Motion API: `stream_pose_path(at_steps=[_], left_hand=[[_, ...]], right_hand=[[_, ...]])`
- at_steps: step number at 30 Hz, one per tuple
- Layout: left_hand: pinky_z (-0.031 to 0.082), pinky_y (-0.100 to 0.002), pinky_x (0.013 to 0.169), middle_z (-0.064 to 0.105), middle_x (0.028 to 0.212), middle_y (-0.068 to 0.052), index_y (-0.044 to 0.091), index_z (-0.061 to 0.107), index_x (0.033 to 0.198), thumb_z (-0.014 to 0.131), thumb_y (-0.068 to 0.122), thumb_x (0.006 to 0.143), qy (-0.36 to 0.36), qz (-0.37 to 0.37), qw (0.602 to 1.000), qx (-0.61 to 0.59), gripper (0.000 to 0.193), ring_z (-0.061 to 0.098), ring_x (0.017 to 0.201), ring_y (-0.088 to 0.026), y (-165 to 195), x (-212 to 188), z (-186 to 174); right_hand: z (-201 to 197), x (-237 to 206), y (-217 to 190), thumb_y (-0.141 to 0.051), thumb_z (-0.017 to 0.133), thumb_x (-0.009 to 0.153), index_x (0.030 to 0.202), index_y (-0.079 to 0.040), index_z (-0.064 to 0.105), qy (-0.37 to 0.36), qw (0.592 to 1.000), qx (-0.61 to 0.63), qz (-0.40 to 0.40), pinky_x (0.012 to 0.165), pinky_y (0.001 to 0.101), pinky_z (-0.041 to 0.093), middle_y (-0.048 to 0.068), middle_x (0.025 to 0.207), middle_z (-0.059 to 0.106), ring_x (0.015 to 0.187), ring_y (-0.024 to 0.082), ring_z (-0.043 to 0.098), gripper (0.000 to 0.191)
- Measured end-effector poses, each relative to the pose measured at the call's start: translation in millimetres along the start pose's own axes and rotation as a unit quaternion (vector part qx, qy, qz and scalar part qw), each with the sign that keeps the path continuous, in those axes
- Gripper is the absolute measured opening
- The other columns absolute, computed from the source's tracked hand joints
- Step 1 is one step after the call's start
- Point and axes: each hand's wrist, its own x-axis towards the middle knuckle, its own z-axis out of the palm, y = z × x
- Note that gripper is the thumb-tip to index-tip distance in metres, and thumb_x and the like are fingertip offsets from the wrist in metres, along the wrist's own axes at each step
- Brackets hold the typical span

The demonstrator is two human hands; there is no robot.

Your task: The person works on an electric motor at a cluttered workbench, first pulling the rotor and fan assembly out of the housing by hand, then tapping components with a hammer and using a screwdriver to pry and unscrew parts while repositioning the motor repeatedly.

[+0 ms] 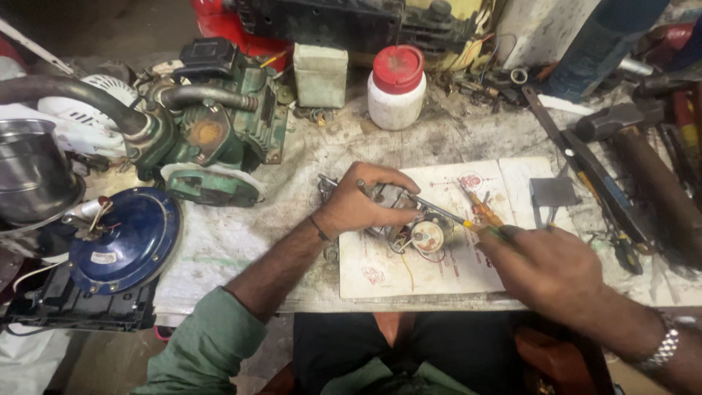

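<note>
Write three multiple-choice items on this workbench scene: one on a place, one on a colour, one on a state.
1. Where does the white jar stand?
A. At the back of the bench, beside a pale green box
B. On the open booklet
C. Inside the steel pot

2. What colour is the jar's lid?
A. Blue
B. Red
C. Yellow

3. What is the left hand doing?
A. Lying flat and empty
B. Holding the jar
C. Gripping a small metal part on the open booklet

Answers:
1 A: it stands by the box, behind the booklet.
2 B: the lid is plainly red.
3 C: the fingers close round the part while the right hand points a screwdriver at it.
</note>
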Motion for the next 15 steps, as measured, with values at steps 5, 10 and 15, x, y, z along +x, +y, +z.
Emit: stream_pose_path(at_steps=[5, 10, 15], left_hand=[[0.059, -0.027, 0.091, 0.080, 0.102, -0.007, 0.003, 0.078, 0.103, 0.091, 0.015, 0.075, 0.009, -0.001, 1.000, -0.016, 0.033, 0.075, 0.097, -0.012, 0, 1, 1], [0.058, -0.026, 0.086, 0.080, 0.099, -0.007, 0.003, 0.078, 0.103, 0.091, 0.015, 0.075, 0.009, -0.026, 0.999, -0.019, 0.033, 0.073, 0.093, -0.010, 3, -1, 1], [0.058, -0.025, 0.088, 0.080, 0.100, -0.005, 0.004, 0.079, 0.103, 0.090, 0.016, 0.077, 0.018, -0.017, 0.999, -0.023, 0.030, 0.073, 0.094, -0.009, 4, -1, 2]], right_hand=[[-4, 10, -8, -0.021, 0.071, 0.086, 0.143, -0.019, 0.062, -0.061, 0.993, -0.058, 0.087, 0.047, 0.0239, 0.046, 0.005, 0.076, 0.072, 0.052, 0.012, 0.061, 0.058], [-11, 21, 9, -0.022, 0.067, 0.096, 0.131, -0.005, 0.070, -0.087, 0.734, 0.513, 0.436, 0.032, 0.0199, 0.031, 0.004, 0.079, 0.065, 0.042, 0.006, 0.045, 0.039], [0, 6, 2, -0.018, 0.070, 0.094, 0.125, -0.013, 0.062, -0.020, 0.998, 0.067, -0.002, 0.066, 0.0303, 0.056, 0.005, 0.093, 0.074, 0.076, 0.014, 0.069, 0.032]])
